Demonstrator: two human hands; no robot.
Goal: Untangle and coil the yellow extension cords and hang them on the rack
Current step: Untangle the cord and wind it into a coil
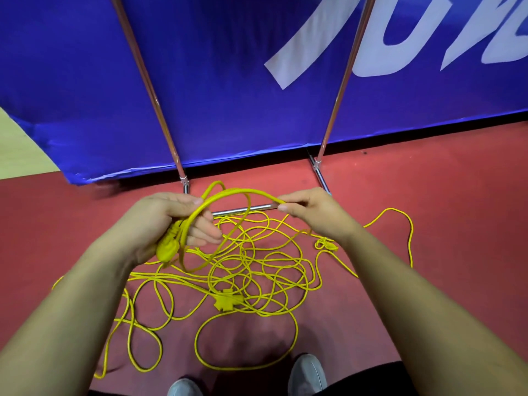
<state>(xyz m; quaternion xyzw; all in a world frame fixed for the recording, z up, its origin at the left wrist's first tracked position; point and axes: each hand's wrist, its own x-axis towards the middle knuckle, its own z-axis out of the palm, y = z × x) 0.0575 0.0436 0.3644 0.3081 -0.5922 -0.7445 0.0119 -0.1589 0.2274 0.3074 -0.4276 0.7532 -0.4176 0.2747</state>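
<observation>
Both hands grip one yellow extension cord (240, 192) arching between them, left hand (174, 221) holding its plug (168, 250), right hand (311, 212) pinching it.

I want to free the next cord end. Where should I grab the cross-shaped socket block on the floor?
Probably pinch the socket block across its middle lobes, coming straight down from above: it lies flat on the red floor, and loops of yellow cord crowd its sides.

A blue banner (228, 81) with large white lettering (308, 38) stands along the back of a red floor (428, 195). Grey shoes (307, 372) show at the bottom edge. A pale floor patch (20, 144) lies far left.
</observation>
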